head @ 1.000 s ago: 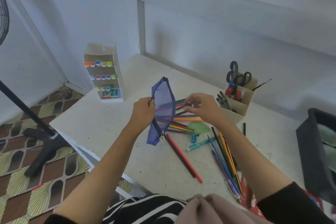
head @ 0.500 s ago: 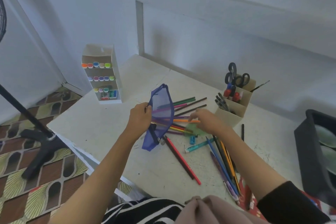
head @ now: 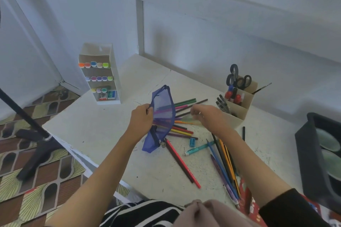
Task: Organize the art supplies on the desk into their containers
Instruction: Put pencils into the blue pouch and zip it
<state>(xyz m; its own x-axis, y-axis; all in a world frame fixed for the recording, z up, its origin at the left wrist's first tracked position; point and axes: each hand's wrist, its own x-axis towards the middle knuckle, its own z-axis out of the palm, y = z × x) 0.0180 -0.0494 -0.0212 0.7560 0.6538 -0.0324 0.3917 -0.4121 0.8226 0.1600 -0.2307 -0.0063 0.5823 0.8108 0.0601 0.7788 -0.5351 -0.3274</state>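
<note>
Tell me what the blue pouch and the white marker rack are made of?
The blue pouch looks like thin mesh fabric: pencils show through it and it sags from the left hand. The marker rack seems stiff, matte white plastic or card; its flat walls leave that open.

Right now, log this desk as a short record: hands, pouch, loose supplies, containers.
left hand: grips the blue mesh pouch by its edge, holding it up
right hand: beside the pouch, blurred; grasp unclear
loose supplies: coloured pencils, blue sharpener and teal pen on the desk
containers: marker rack far left; beige organizer with scissors far right
</note>
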